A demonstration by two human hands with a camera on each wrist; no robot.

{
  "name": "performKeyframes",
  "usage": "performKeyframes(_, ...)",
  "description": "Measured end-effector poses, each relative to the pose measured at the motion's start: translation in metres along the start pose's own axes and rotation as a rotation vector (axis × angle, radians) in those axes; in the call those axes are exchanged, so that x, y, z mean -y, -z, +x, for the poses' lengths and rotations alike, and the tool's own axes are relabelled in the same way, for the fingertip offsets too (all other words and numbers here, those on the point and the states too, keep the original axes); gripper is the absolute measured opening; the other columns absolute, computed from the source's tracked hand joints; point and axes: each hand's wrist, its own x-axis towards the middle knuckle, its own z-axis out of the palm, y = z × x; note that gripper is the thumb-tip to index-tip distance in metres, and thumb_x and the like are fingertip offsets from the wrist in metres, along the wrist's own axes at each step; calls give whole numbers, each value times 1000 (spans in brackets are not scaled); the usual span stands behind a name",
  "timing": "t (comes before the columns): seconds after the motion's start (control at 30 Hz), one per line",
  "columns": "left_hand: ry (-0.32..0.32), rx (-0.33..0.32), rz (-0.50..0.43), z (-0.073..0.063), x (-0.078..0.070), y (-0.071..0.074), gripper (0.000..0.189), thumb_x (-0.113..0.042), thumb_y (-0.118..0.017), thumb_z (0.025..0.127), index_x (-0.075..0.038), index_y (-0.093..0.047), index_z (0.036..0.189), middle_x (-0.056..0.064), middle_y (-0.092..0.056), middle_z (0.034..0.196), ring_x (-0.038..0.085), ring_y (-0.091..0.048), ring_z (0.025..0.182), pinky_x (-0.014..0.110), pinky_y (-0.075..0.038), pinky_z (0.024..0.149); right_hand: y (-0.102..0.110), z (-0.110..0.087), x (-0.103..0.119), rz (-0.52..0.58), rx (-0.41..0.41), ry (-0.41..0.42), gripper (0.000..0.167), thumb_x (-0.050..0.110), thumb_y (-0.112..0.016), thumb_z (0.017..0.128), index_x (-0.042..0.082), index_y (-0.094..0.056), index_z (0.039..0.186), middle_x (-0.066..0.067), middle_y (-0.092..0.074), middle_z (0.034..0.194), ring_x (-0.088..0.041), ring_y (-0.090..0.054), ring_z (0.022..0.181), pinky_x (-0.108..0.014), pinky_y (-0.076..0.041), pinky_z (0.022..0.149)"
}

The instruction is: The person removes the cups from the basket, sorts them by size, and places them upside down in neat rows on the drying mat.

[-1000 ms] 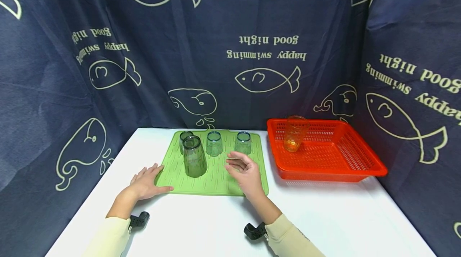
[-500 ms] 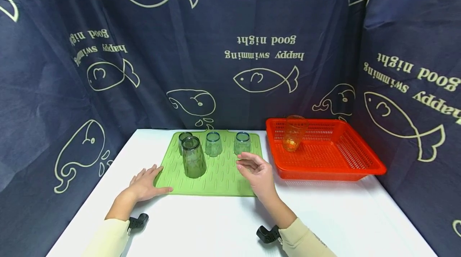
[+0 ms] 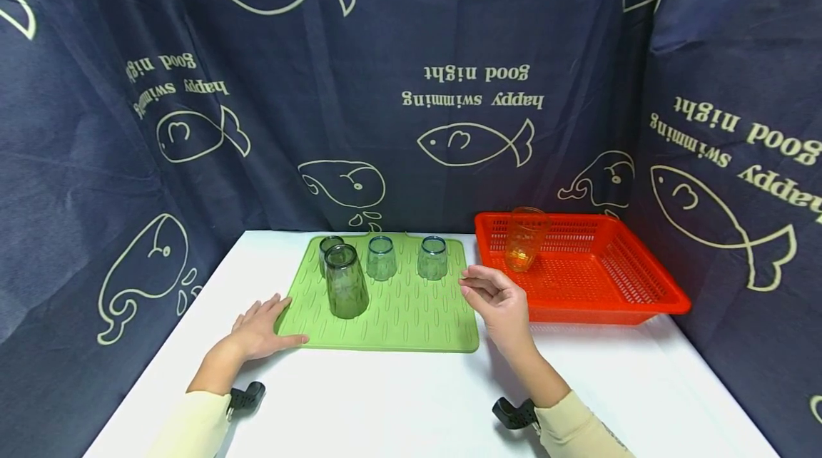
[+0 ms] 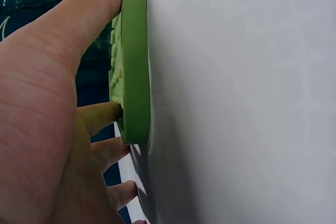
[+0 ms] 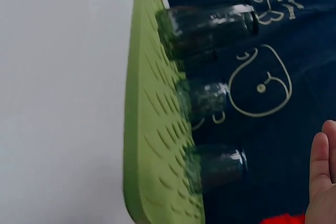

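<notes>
A green ribbed mat (image 3: 411, 322) lies on the white table with several glasses standing on it. The tall grey-green glass (image 3: 347, 287) is closest to me, in front of a shorter grey glass (image 3: 326, 251). Two short clear glasses with blue rims, one in the middle (image 3: 382, 258) and one on the right (image 3: 432, 258), stand along the back. My left hand (image 3: 260, 329), fingers spread, rests at the mat's left edge; thumb and a fingertip touch it in the left wrist view. Over the mat's right edge hovers my right hand (image 3: 501, 304), fingers loosely bent, holding nothing.
To the right sits a red perforated plastic basket (image 3: 591, 315), with a tall amber glass (image 3: 525, 240) upright in its left part. Dark blue curtains (image 3: 359, 108) with fish drawings hang behind the table and on both sides.
My right hand has moved rightward across the mat toward the basket, uncovering the mat's right part. The left hand and the glasses have stayed put.
</notes>
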Motion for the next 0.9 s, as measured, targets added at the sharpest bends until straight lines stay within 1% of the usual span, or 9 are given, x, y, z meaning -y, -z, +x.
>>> performKeyframes(0.2, -10, -17, 12, 0, 1, -2, 106, -67, -73, 81, 3, -39, 154, 33, -31, 160, 63, -23, 145, 81, -20, 113, 18, 7, 6, -14, -30, 48, 35, -19, -72, 83, -19, -62, 117, -4, -77, 105, -13, -75, 93, -22, -61, 88)
performKeyframes(0.33, -26, -29, 18, 1, 2, -4, 105, -66, -73, 82, 4, -40, 153, 33, -32, 159, 60, -26, 146, 81, -22, 113, 28, 13, 10, -45, -57, 62, 34, -19, -73, 82, -18, -64, 115, -12, -77, 104, -11, -74, 91, -20, -61, 85)
performKeyframes(0.4, -29, -32, 15, 2, 2, -3, 106, -66, -73, 82, 4, -40, 153, 33, -32, 160, 60, -26, 146, 80, -21, 113, 33, 17, 13, -61, -69, 72, 33, -17, -74, 82, -17, -66, 114, -13, -77, 104, -11, -74, 89, -20, -61, 83)
performKeyframes(0.5, -27, -34, 14, 1, 2, -1, 106, -66, -73, 81, 5, -40, 153, 34, -32, 159, 60, -26, 147, 80, -21, 114, 39, 23, 17, -75, -76, 91, 31, -15, -75, 83, -16, -66, 113, -12, -77, 103, -10, -74, 89, -20, -61, 83)
performKeyframes(0.63, -27, -34, 16, 1, 0, 0, 106, -66, -73, 82, 5, -40, 152, 34, -33, 159, 59, -26, 147, 80, -22, 113, 49, 32, 24, -90, -74, 120, 30, -14, -74, 85, -17, -65, 113, -3, -77, 103, -9, -74, 89, -20, -61, 86)
performKeyframes(0.73, -29, -31, 17, 1, 0, -1, 106, -66, -73, 82, 5, -40, 152, 34, -33, 159, 59, -27, 146, 80, -23, 113, 56, 39, 31, -112, -85, 138, 30, -14, -73, 85, -17, -65, 114, -5, -77, 103, -9, -74, 89, -20, -61, 84)
performKeyframes(0.83, -28, -29, 20, 1, 0, -2, 105, -66, -73, 82, 6, -41, 152, 34, -33, 159, 59, -27, 146, 80, -23, 112, 64, 49, 38, -159, -114, 144, 29, -12, -75, 85, -15, -67, 114, -10, -76, 103, -7, -74, 89, -18, -60, 83)
performKeyframes(0.9, -27, -29, 20, 0, 0, -2, 105, -66, -73, 82, 5, -40, 152, 34, -33, 159, 59, -27, 146, 80, -23, 112, 69, 57, 42, -207, -136, 141, 29, -10, -76, 86, -13, -68, 114, -9, -77, 103, -6, -73, 89, -17, -60, 83)
